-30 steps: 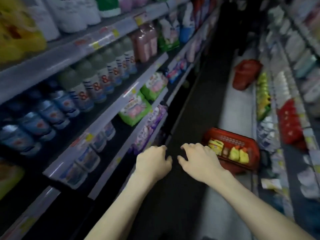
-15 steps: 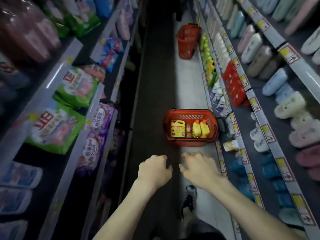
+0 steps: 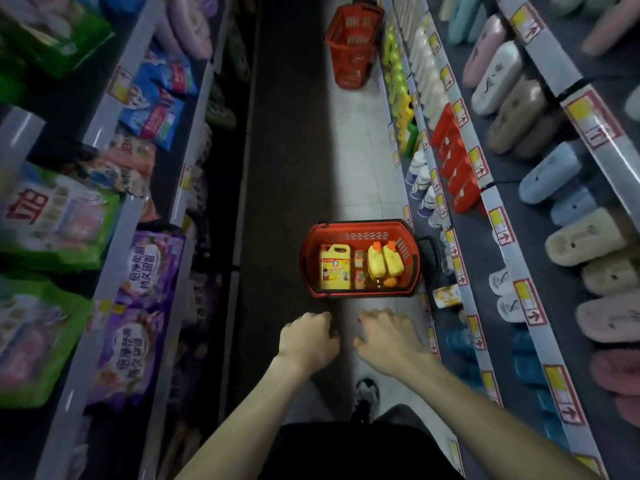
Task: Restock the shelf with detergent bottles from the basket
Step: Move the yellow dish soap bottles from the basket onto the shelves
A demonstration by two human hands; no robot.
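A red basket [image 3: 360,227] stands on the aisle floor just ahead of me. Inside lie a large yellow detergent jug [image 3: 334,268], two yellow bottles with orange caps [image 3: 384,260] and small red-orange packs [image 3: 359,268]. My left hand [image 3: 307,337] hangs in front of me with fingers curled under, holding nothing. My right hand [image 3: 387,336] is beside it, fingers loosely bent and empty. Both hands are short of the basket's near rim. Yellow-green detergent bottles [image 3: 398,81] line the low right shelf farther down.
A second red basket [image 3: 351,46] stands farther along the aisle. Bags of washing powder [image 3: 142,306] fill the left shelves. Slippers [image 3: 585,237] and red packs [image 3: 457,168] fill the right shelves. A pale bottle [image 3: 446,296] lies on the bottom right shelf beside the basket. My shoe [image 3: 367,393] is below.
My view has swung from the left shelves down to the aisle floor, and the basket has come closer and centred. Both hands stay raised and empty.
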